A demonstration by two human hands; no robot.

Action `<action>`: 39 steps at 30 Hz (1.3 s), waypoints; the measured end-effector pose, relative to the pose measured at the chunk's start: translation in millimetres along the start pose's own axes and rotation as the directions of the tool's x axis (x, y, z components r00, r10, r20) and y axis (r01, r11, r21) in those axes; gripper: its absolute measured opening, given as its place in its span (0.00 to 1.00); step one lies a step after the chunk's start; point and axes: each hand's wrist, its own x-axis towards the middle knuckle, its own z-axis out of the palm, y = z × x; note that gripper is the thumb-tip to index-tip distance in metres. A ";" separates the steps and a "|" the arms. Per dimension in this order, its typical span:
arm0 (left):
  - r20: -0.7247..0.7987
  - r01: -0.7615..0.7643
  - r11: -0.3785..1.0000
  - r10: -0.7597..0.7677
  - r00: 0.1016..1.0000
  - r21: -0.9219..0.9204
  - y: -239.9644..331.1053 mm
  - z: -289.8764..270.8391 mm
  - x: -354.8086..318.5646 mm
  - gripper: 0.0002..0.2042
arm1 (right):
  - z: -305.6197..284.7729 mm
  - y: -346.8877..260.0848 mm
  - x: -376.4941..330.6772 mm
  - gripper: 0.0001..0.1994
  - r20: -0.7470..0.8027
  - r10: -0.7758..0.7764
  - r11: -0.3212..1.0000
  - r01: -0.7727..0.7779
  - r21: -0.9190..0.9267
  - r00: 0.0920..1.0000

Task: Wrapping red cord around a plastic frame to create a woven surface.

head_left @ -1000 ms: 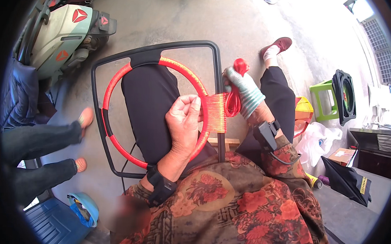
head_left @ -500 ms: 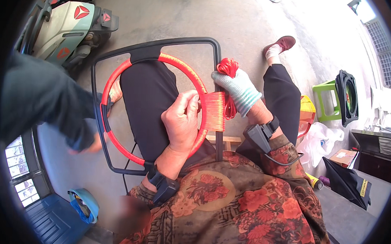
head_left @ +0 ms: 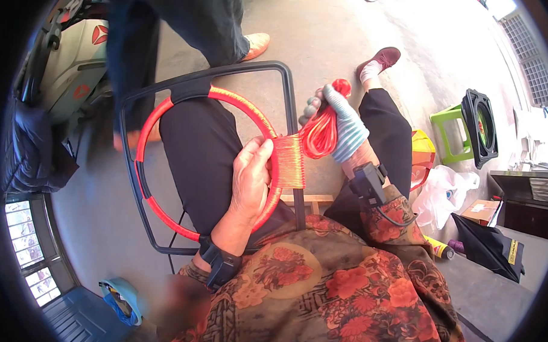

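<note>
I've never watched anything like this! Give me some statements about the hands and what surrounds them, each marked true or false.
1. The right hand, in a striped pale blue-green knitted glove, holds a looped bundle of glossy red cord. True.
2. Both hands wear gloves. False: the left hand is bare.
3. A round ring wound mostly in red sits within a black, rectangular, round-cornered frame. True.
4. A bright green plastic stool stands at the picture's left. False: it is at the right.
5. A crumpled white plastic bag lies to the person's right. True.
</note>
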 end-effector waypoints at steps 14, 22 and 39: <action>0.183 0.153 0.986 -0.162 0.970 0.065 3.5 13.5 -5.9 0.18 | -24.4 0.0 -5.9 0.14 0.111 0.058 0.998 -0.053 -0.045 0.992; 0.054 0.054 0.990 -0.062 0.997 0.130 -0.6 7.4 -5.0 0.16 | -27.9 -54.9 -26.0 0.16 -0.375 -0.194 0.577 -0.204 -0.791 0.907; -0.072 -0.281 0.948 0.294 0.953 0.146 8.1 7.3 -5.1 0.12 | 57.9 -0.3 -50.7 0.09 0.427 -0.472 -0.170 0.396 -0.902 0.771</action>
